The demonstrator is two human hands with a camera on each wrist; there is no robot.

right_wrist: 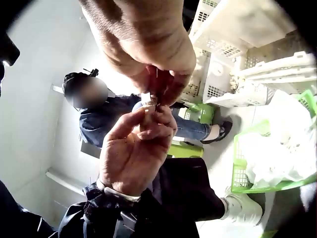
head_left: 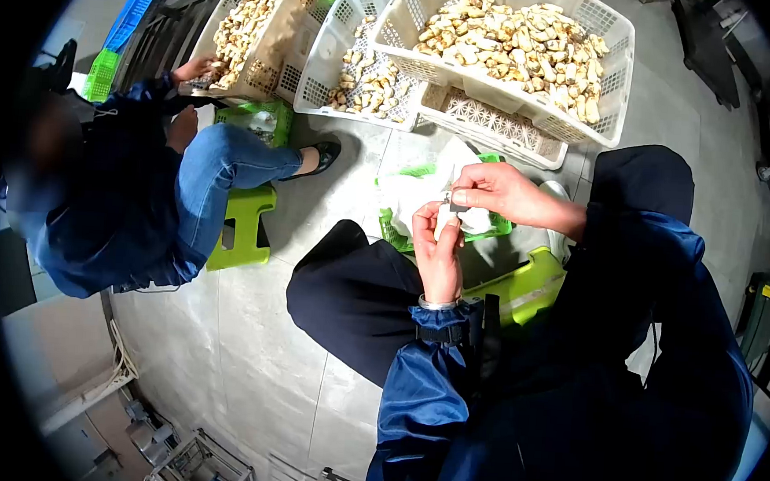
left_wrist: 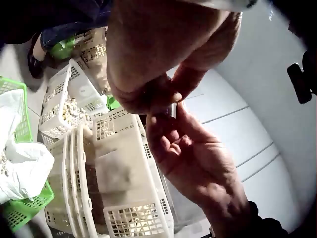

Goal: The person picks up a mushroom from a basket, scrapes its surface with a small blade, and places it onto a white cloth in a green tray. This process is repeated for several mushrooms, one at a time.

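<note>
My left hand [head_left: 438,254] holds a small pale mushroom [right_wrist: 148,115] upright between thumb and fingers. Over its top end, my right hand [head_left: 513,196] pinches a small flat metal blade [head_left: 458,206]. The two hands meet fingertip to fingertip, so much of the mushroom is covered. In the left wrist view the blade shows as a short shiny strip between the hands. Below them, a green basket [head_left: 389,226] lined with a white plastic bag [right_wrist: 277,148] stands on the floor.
A large white crate [head_left: 509,79] of mushrooms sits stacked on another crate [head_left: 545,150]. Beside it stand a crate [head_left: 310,95] with fewer mushrooms and a fuller one [head_left: 268,61]. To the left, another person [head_left: 115,189] sits on a green stool [head_left: 247,223], one hand in the fuller crate.
</note>
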